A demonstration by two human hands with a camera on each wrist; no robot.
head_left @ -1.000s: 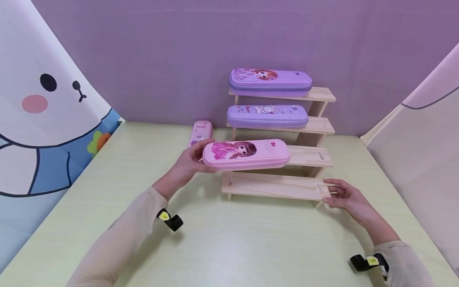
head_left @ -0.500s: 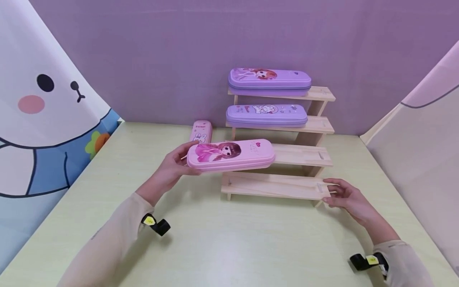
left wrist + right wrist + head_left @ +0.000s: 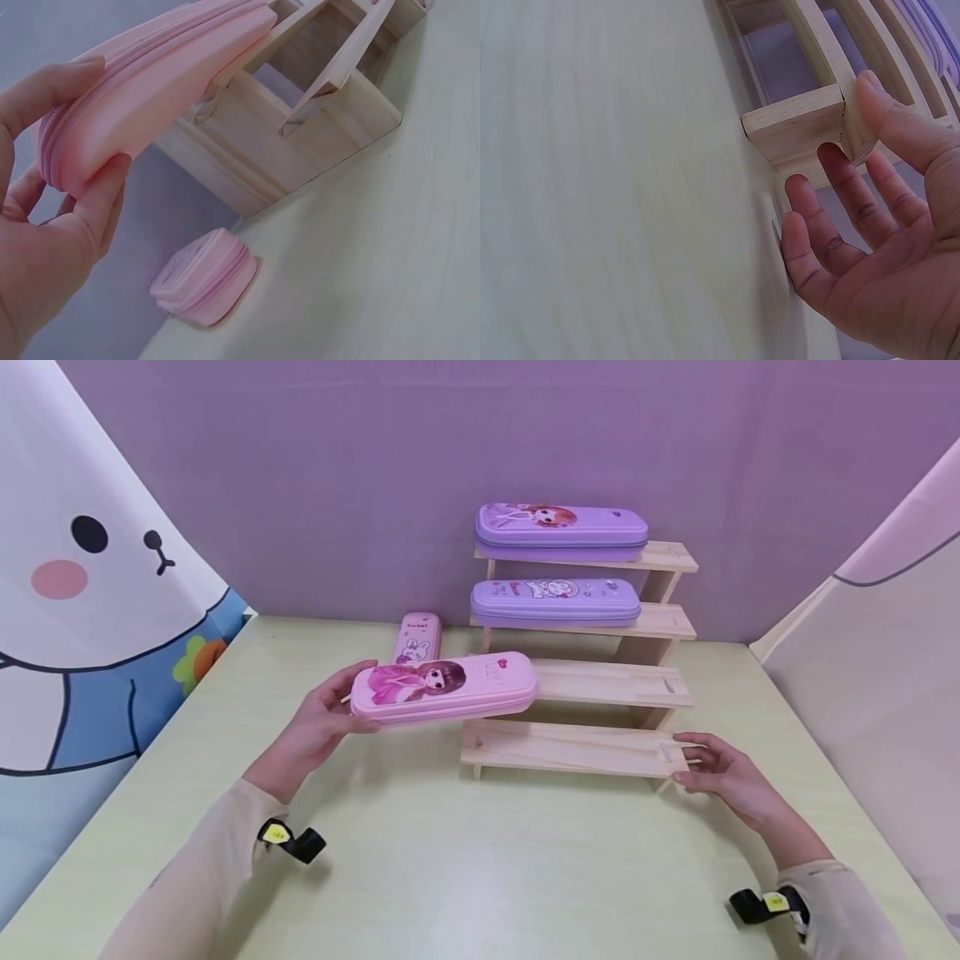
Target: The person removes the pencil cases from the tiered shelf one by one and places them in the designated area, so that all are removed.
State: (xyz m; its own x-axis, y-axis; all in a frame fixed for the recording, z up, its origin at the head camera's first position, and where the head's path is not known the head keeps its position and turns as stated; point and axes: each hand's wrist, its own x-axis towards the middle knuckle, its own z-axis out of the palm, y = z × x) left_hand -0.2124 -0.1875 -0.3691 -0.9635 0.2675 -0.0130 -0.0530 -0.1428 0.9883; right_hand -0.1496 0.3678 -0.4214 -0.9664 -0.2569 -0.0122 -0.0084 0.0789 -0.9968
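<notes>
My left hand (image 3: 309, 728) grips the left end of a pink zippered pencil case (image 3: 446, 689) printed with a long-haired doll. The case is held up left of the wooden stepped rack (image 3: 570, 750), its right end overlapping the third tier in the head view. In the left wrist view the thumb and fingers (image 3: 105, 191) press its zipped side and underside. At the right end of the lowest tier, my right hand (image 3: 726, 777) pinches the board, thumb (image 3: 900, 120) on one side and fingers on the other.
Two purple pencil cases lie on the rack, one (image 3: 562, 531) on the top tier and one (image 3: 555, 603) on the second. A smaller-looking pink bunny case (image 3: 417, 642) lies on the pale table (image 3: 420, 877) behind the held one. A purple cloth (image 3: 337, 485) hangs behind.
My left hand has drawn the pink doll pencil case leftward, off from over the rack's third tier. My right hand has stayed at the lowest tier's end.
</notes>
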